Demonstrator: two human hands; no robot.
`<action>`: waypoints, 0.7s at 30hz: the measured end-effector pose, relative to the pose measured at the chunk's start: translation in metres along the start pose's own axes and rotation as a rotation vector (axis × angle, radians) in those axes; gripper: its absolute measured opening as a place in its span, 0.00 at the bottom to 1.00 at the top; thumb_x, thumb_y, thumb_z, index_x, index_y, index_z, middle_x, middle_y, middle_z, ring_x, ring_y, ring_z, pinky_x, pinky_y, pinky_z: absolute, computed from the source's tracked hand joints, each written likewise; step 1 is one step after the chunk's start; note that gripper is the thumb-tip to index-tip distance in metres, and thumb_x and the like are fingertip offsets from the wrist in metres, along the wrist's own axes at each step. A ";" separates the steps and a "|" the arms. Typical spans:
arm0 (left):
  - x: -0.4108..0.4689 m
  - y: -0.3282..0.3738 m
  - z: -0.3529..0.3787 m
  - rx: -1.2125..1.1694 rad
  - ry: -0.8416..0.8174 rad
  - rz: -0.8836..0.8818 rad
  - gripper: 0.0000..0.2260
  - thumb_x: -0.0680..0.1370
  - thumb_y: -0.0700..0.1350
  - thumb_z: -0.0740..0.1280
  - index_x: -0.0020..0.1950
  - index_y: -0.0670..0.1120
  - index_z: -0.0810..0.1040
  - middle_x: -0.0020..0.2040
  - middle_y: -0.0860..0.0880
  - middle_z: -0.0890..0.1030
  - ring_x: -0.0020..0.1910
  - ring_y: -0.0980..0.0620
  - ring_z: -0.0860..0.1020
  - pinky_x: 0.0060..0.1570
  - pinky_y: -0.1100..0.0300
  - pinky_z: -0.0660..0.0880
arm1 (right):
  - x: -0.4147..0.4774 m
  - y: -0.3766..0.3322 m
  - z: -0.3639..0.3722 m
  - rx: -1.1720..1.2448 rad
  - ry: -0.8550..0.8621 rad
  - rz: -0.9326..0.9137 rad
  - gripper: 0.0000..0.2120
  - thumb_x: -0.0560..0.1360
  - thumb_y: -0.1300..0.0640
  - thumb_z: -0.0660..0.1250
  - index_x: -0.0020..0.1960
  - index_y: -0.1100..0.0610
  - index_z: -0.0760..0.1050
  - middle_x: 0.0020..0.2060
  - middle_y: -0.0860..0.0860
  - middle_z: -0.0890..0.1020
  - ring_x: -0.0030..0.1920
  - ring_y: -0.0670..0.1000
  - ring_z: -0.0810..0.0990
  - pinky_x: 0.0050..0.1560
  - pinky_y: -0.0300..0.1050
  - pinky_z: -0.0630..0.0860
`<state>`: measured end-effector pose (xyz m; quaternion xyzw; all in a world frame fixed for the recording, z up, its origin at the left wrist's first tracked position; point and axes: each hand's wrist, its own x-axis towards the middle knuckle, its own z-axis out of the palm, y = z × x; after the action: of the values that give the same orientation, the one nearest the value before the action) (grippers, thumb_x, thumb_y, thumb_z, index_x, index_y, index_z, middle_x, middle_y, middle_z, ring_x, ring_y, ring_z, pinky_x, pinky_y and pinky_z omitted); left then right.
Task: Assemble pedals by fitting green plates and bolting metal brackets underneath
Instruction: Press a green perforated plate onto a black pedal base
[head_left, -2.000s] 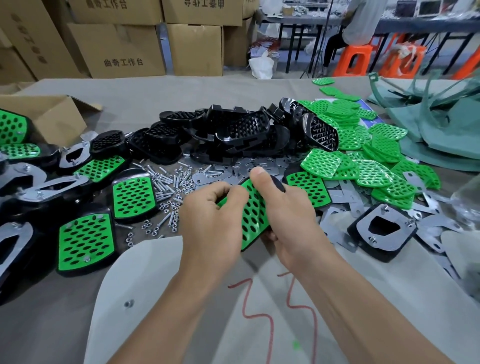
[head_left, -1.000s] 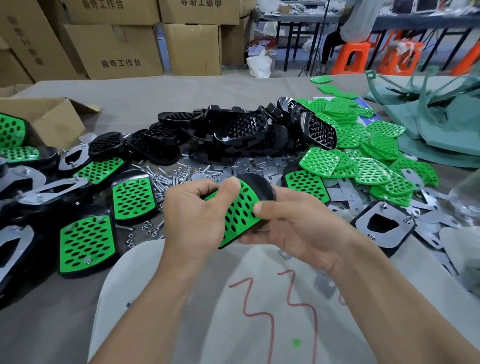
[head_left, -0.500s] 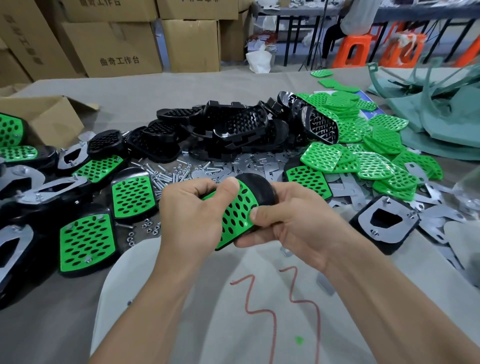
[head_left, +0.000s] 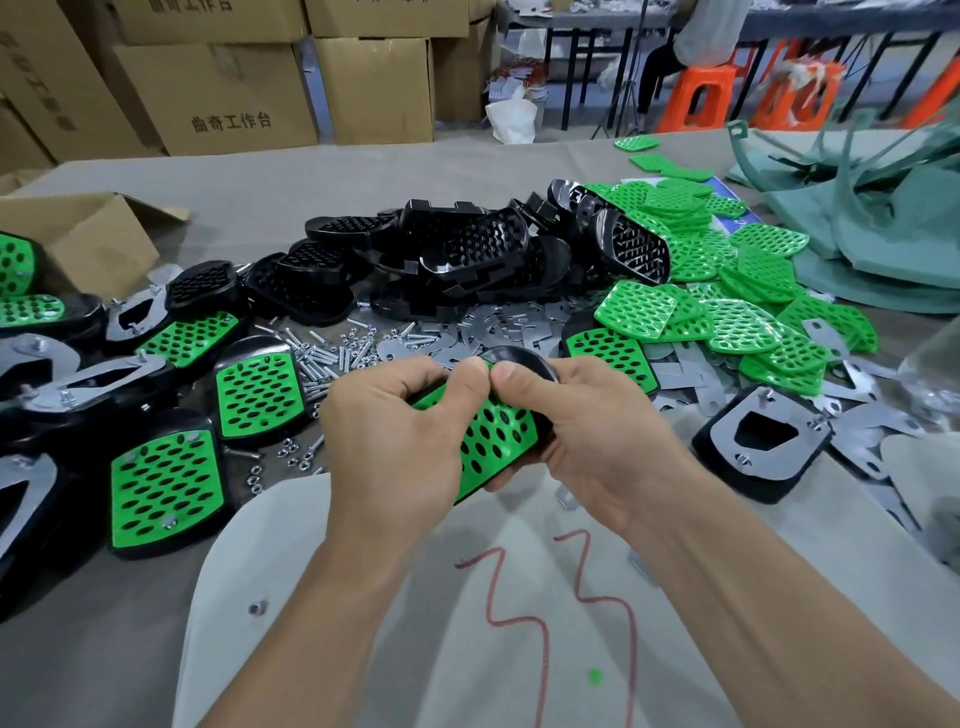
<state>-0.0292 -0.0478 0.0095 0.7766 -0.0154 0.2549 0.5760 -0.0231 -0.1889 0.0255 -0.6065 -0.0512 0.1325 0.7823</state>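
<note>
pedal (head_left: 493, 441) gripped between left hand (head_left: 395, 436) and right hand (head_left: 587, 431), thumbs meeting on its green plate, above bare cloth (head_left: 363, 649); bolts (head_left: 332, 353) just beyond pedal.

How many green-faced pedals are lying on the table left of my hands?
5 green-faced pedals: two nearest, one behind, two at left edge. More may lie out of frame.

Head camera looks forward and down, close over the table (head_left: 363, 171).
</note>
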 end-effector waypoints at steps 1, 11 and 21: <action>-0.001 0.001 0.000 0.014 0.005 0.008 0.18 0.74 0.51 0.73 0.28 0.44 0.75 0.22 0.55 0.68 0.22 0.58 0.65 0.23 0.68 0.60 | 0.001 0.001 -0.001 0.021 0.006 0.017 0.11 0.81 0.61 0.66 0.45 0.67 0.81 0.34 0.58 0.83 0.32 0.56 0.82 0.27 0.48 0.79; -0.007 0.007 0.000 0.180 0.028 0.093 0.20 0.75 0.53 0.70 0.30 0.41 0.75 0.26 0.46 0.70 0.27 0.50 0.68 0.28 0.58 0.65 | 0.007 0.010 -0.003 0.164 0.026 0.095 0.09 0.73 0.58 0.73 0.37 0.60 0.85 0.35 0.59 0.83 0.35 0.57 0.82 0.46 0.62 0.76; 0.004 -0.010 0.010 0.297 -0.155 -0.168 0.25 0.78 0.69 0.60 0.32 0.52 0.75 0.22 0.55 0.69 0.26 0.55 0.68 0.28 0.56 0.61 | 0.011 0.016 -0.007 -0.144 0.176 -0.017 0.14 0.78 0.57 0.69 0.37 0.63 0.79 0.27 0.54 0.79 0.24 0.53 0.76 0.22 0.42 0.70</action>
<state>-0.0181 -0.0524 0.0002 0.8689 0.0433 0.1448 0.4714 -0.0131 -0.1890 0.0073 -0.6698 0.0034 0.0682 0.7394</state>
